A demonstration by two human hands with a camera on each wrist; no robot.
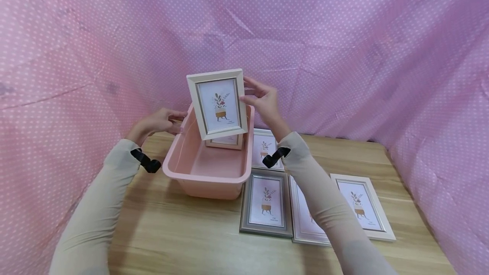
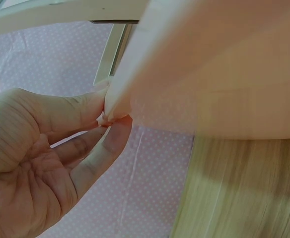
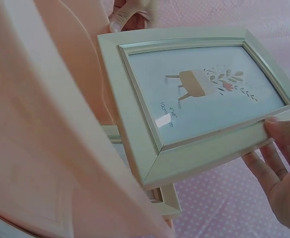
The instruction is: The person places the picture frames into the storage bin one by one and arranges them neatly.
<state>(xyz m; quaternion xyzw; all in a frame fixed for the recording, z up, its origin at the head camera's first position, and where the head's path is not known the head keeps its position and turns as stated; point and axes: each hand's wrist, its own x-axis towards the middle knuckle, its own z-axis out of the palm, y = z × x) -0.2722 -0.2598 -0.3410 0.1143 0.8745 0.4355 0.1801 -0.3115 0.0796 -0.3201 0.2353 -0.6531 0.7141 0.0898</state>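
A cream picture frame (image 1: pixel 193 96) with a potted-plant print is held tilted over the far part of a pink bin (image 1: pixel 214 178). My right hand (image 1: pixel 263 99) pinches its right edge, thumb on the front; in the right wrist view the thumb and fingers of the hand (image 3: pixel 284 173) grip the cream border (image 3: pixel 209 151). My left hand (image 1: pixel 162 121) holds the bin's left rim; the left wrist view shows that hand (image 2: pixel 45 153) pinching the pink rim (image 2: pixel 117 101). Another frame (image 1: pixel 240 142) stands inside the bin, partly hidden behind the held one.
Several frames lie on the wooden table (image 1: pixel 183 232) right of the bin: a silver one (image 1: pixel 282 165), a grey-brown one (image 1: pixel 248 207), one partly under my right forearm, and a white one (image 1: pixel 387 228). A pink dotted curtain (image 1: pixel 324 54) surrounds the table's back and sides.
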